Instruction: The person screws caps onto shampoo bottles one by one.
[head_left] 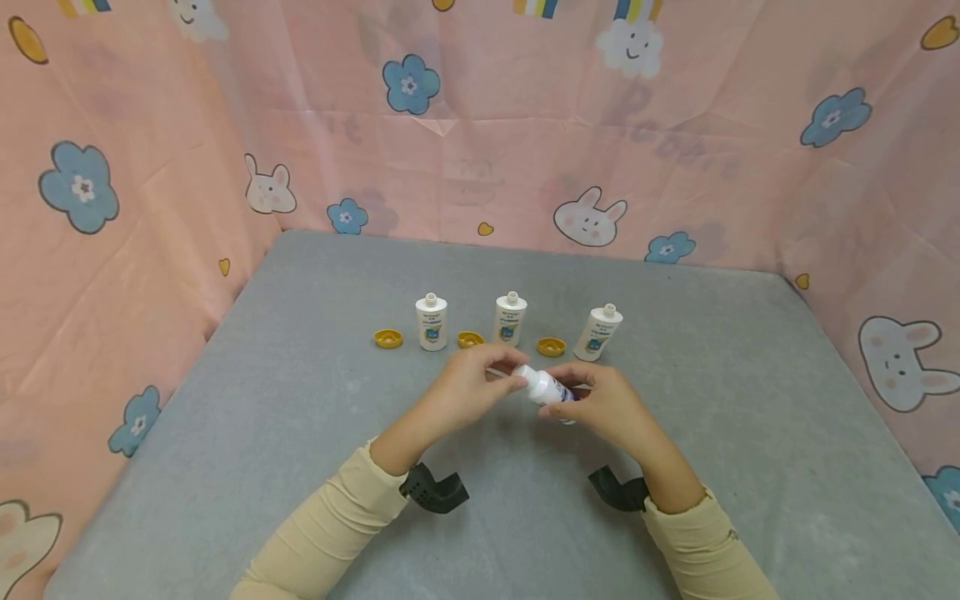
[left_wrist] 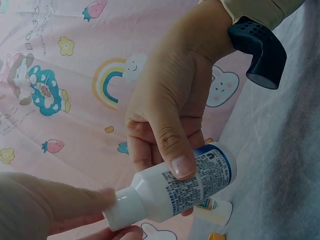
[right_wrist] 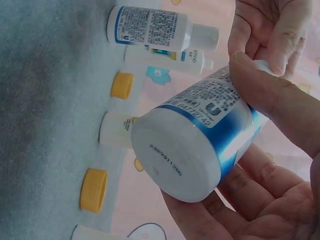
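Work seems unfinished: yellow caps (right_wrist: 93,191) lie detached beside white bottles (head_left: 432,325), while the left hand (head_left: 471,386) pinches the white lid (left_wrist: 126,208) of a labelled bottle (left_wrist: 154,194) the right hand (head_left: 602,406) grips.

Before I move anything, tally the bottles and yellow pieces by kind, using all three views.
Narrow-necked bottles: 3
White-capped bottles: 2 (one held, one standing)
Yellow pieces: 3
Total: 8
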